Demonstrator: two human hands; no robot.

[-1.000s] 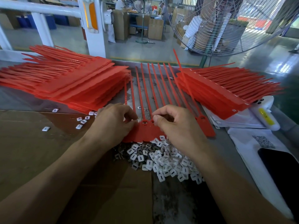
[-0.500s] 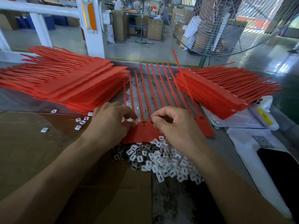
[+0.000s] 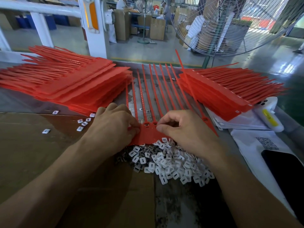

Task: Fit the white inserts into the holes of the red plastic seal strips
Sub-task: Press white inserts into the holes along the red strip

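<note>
A joined row of red seal strips [image 3: 148,134] lies flat in front of me, its thin tails fanning away toward the table's far edge. My left hand [image 3: 113,125] grips the left end of the row, thumb and fingers pinched at its heads. My right hand [image 3: 184,129] has its fingers curled over the right part of the row, fingertips pressed down near the holes; whether an insert is under them is hidden. A heap of white inserts [image 3: 171,160] lies just below the strips, partly under my right wrist.
A large stack of red strips [image 3: 70,83] lies at the left and a second stack [image 3: 227,92] at the right. Loose white inserts [image 3: 83,123] dot the brown cardboard [image 3: 32,153]. A white bottle [image 3: 269,112], papers and a dark phone [image 3: 284,170] sit at the right. A fan stands behind.
Both hands have stayed on the strip row with only small finger movements; my left thumb has shifted slightly toward the strip heads. The view has drifted a little.
</note>
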